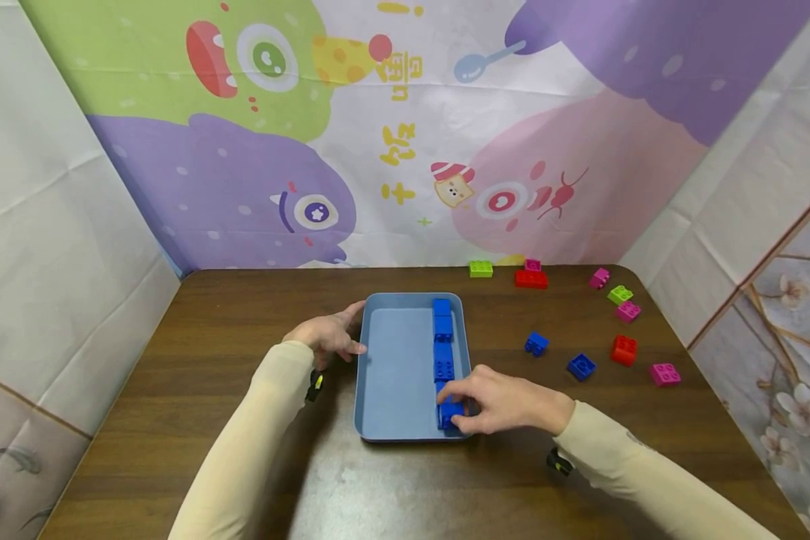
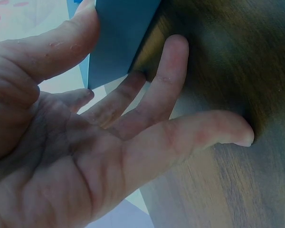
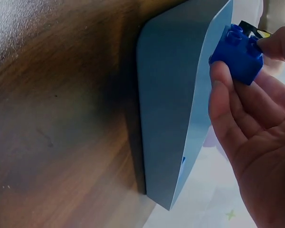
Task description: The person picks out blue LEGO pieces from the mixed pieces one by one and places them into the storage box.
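A shallow blue-grey tray (image 1: 397,367) lies on the table, with a row of blue toy building blocks (image 1: 442,322) along its right side. My right hand (image 1: 502,401) is over the tray's near right corner. Between thumb and fingers it pinches a blue building block (image 3: 238,56), studs showing in the right wrist view. This block overlaps the near end of the row in the head view. At the tray's left side is my left hand (image 1: 327,335), its thumb at the rim and its fingers spread loosely, holding nothing.
Right of the tray lie two loose blue blocks (image 1: 582,366), a red block (image 1: 624,350) and several pink blocks (image 1: 665,374). Toward the back edge are green blocks (image 1: 481,268) and a long red block (image 1: 531,279). A printed cloth (image 1: 391,225) hangs behind the table (image 1: 256,296).
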`<state>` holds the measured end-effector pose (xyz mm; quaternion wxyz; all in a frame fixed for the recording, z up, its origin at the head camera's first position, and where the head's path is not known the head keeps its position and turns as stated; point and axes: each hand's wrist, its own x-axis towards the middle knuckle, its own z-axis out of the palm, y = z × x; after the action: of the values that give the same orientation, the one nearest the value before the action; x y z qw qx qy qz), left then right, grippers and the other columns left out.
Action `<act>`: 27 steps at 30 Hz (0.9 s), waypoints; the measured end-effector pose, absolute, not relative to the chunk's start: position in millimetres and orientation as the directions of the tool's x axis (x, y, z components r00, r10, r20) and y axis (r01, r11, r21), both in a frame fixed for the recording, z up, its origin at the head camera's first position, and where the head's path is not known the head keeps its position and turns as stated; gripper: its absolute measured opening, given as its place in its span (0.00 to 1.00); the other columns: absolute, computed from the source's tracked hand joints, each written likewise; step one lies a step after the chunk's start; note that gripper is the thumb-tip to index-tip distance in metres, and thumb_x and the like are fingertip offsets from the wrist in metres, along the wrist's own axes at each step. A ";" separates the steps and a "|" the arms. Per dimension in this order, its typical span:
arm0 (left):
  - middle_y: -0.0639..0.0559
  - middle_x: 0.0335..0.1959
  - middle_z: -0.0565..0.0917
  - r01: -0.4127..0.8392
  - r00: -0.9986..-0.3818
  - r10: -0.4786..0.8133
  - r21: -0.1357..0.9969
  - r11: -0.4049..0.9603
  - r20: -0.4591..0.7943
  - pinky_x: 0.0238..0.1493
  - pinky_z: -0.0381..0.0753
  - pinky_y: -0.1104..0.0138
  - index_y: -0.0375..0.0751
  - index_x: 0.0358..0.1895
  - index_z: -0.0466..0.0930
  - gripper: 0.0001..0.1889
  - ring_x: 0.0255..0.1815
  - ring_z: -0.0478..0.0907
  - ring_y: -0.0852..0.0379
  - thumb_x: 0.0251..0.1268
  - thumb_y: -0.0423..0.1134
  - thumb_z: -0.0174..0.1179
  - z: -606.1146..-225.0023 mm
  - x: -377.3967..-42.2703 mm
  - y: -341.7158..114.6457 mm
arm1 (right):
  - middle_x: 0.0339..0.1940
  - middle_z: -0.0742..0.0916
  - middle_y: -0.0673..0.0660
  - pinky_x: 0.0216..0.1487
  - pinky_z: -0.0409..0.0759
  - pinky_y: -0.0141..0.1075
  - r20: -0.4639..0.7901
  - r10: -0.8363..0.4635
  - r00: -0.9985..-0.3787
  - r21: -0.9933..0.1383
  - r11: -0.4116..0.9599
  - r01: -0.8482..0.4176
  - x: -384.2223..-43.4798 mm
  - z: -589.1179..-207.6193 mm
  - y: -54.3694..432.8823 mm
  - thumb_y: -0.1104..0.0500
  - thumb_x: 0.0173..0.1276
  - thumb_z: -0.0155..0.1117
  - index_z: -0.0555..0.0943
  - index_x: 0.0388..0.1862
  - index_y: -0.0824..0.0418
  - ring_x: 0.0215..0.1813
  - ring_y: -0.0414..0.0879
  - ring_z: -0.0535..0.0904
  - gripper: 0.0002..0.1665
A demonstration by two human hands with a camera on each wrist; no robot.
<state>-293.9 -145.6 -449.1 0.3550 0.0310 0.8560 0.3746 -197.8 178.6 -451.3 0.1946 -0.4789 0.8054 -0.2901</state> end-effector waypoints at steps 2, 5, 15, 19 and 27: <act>0.38 0.81 0.54 -0.218 -0.746 0.319 0.666 0.713 -0.585 0.48 0.79 0.31 0.65 0.84 0.33 0.53 0.57 0.82 0.41 0.70 0.35 0.65 -449.3 -293.6 -145.7 | 0.24 0.82 0.44 0.25 0.76 0.23 -0.022 -0.890 -0.456 -0.653 0.359 -0.667 -197.9 -453.9 177.5 0.60 0.72 0.64 0.82 0.55 0.67 0.24 0.27 0.72 0.17; 0.39 0.81 0.54 -0.227 -0.744 0.318 0.670 0.707 -0.587 0.48 0.80 0.33 0.66 0.84 0.33 0.53 0.58 0.81 0.40 0.71 0.35 0.65 -449.0 -292.8 -145.6 | 0.28 0.84 0.46 0.29 0.78 0.23 -0.015 -0.894 -0.448 -0.642 0.352 -0.681 -197.2 -458.0 176.3 0.61 0.71 0.64 0.83 0.54 0.67 0.27 0.27 0.74 0.16; 0.41 0.83 0.50 -0.232 -0.745 0.324 0.682 0.693 -0.583 0.51 0.75 0.28 0.66 0.84 0.33 0.53 0.61 0.80 0.37 0.71 0.34 0.65 -449.9 -292.4 -145.5 | 0.29 0.84 0.44 0.31 0.80 0.24 -0.090 -0.877 -0.472 -0.639 0.414 -0.648 -196.9 -461.9 174.0 0.60 0.73 0.62 0.83 0.56 0.67 0.27 0.28 0.75 0.17; 0.41 0.83 0.49 -0.228 -0.744 0.326 0.681 0.696 -0.583 0.52 0.74 0.27 0.66 0.84 0.33 0.53 0.60 0.80 0.38 0.71 0.34 0.65 -450.9 -293.1 -145.1 | 0.29 0.83 0.43 0.31 0.80 0.24 -0.125 -0.867 -0.482 -0.630 0.445 -0.636 -196.9 -462.0 173.2 0.60 0.73 0.62 0.83 0.56 0.65 0.27 0.29 0.75 0.17; 0.39 0.83 0.49 -0.210 -0.743 0.332 0.673 0.709 -0.581 0.49 0.78 0.30 0.64 0.84 0.32 0.54 0.60 0.81 0.38 0.71 0.35 0.65 -450.7 -295.1 -146.1 | 0.30 0.84 0.42 0.31 0.80 0.26 -0.174 -0.851 -0.495 -0.626 0.484 -0.612 -195.6 -461.1 170.8 0.58 0.74 0.63 0.82 0.57 0.62 0.27 0.30 0.75 0.16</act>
<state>-295.1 -146.1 -450.7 0.3569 0.0360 0.8527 0.3797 -195.6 170.8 -461.1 0.2387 -0.4420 0.8275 -0.2506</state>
